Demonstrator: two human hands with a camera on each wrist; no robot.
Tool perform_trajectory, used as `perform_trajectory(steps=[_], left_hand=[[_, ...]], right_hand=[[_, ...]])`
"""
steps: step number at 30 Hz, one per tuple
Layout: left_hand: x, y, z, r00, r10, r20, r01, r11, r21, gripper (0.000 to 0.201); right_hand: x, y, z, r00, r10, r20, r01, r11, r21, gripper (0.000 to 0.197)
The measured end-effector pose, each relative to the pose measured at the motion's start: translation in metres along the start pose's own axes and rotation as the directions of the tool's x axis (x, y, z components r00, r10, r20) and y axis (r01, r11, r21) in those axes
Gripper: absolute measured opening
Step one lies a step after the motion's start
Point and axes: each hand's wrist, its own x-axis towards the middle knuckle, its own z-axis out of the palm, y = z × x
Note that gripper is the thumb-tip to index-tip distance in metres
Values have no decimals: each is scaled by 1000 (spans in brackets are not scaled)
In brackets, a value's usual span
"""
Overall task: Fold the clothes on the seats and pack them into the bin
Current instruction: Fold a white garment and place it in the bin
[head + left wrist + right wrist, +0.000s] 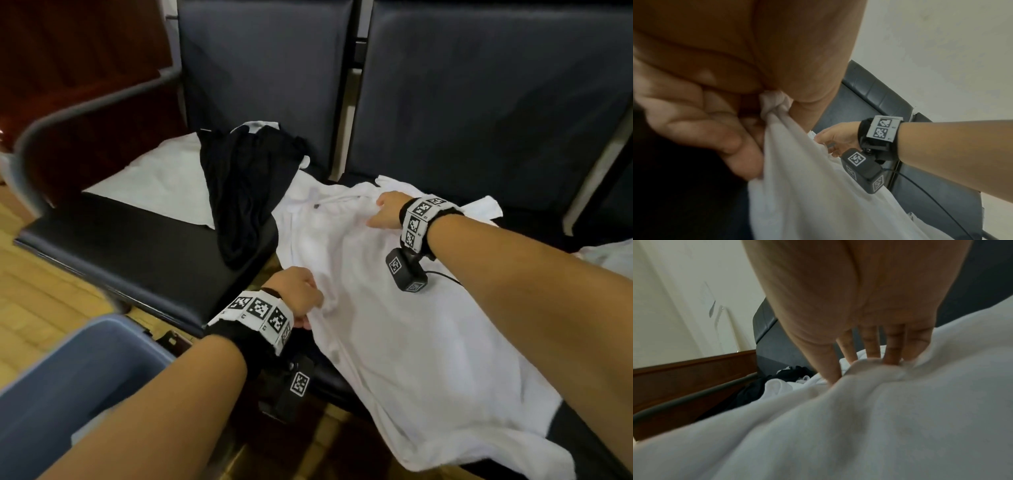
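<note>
Blue bin [51, 387] nearest, low on my left, on the floor beside the seats [137, 253]. My left hand [301, 291] pinches a bunched fold of the white shirt [394, 329] at its left edge. Shirt lies spread across the right seat. Farther out, my right hand [385, 214] clutches shirt fabric near the collar. Beyond, on the left seat, black garment [246, 192] over a white cloth [161, 181].

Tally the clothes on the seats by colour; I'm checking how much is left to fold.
White: 2, the spread shirt and the flat piece
Black: 1, the black garment
Total: 3. I cannot tell what the white scrap is.
</note>
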Motion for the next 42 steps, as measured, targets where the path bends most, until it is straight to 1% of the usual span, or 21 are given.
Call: perform_trajectory(steps=[3,8,12,15,18,20,21,23,24,25,27,28,30,32,35,36,37,38,39,40,42], left_hand=[[5,0,-1,1000,24,10,-24,996,85,3],[9,-3,-3,999,24,28,-26,997,74,4],[6,-4,-6,999,46,-23,-46,999,9,13],[-1,-3,-13,993,83,-80,-87,995,-39,22],[-9,-2,-25,976,113,-188,-147,974,-174,26],[-16,1,-33,959,83,-271,-183,912,-366,25],[-19,3,-37,957,61,-284,-199,849,-488,20],[-23,13,-43,976,34,-213,-184,648,-739,9],[-28,20,-45,984,40,-172,-164,565,-809,8],[-32,27,-46,986,65,-155,-166,523,-836,10],[-40,46,-49,970,128,-205,-240,607,-757,10],[-47,57,-52,958,163,-237,-284,656,-699,13],[-59,79,-67,940,230,-251,-339,698,-631,15],[-74,104,-82,915,287,-282,-402,702,-588,14],[-95,138,-102,821,376,-429,-567,613,-549,30],[-102,148,-106,804,377,-461,-585,642,-496,35],[-105,157,-110,798,372,-475,-571,720,-396,37],[-115,164,-111,824,322,-466,-495,809,-317,38],[-114,168,-114,834,276,-478,-423,876,-232,39],[-125,172,-113,845,255,-471,-360,922,-145,40],[-129,178,-116,859,284,-427,-335,941,-48,42]], right_hand=[[14,5,8,1000,26,-1,-26,998,-54,54],[12,13,6,999,-14,-52,18,997,76,18],[6,22,-18,977,8,-215,82,910,406,29],[-17,31,-43,958,43,-282,113,851,513,24],[-44,42,-67,947,88,-309,118,798,591,21],[-60,52,-82,946,122,-299,108,753,650,31],[-71,57,-89,948,145,-285,97,719,688,40],[-92,67,-103,943,183,-276,97,645,758,60],[-101,73,-109,939,194,-285,112,610,784,61],[-111,78,-117,934,197,-299,135,580,803,53],[-136,83,-133,918,211,-336,183,526,831,33],[-148,85,-142,908,226,-352,199,507,839,28],[-173,90,-162,887,252,-388,231,485,843,24],[-195,99,-180,846,279,-454,293,467,834,24],[-228,112,-204,758,324,-566,425,412,806,24],[-236,119,-209,741,328,-585,434,431,791,26],[-244,125,-211,745,319,-586,405,481,778,28],[-249,133,-211,763,311,-566,341,550,762,28],[-256,139,-210,783,306,-541,270,616,740,29],[-262,146,-208,790,315,-525,206,670,713,31],[-274,154,-207,782,339,-523,148,714,684,32]])
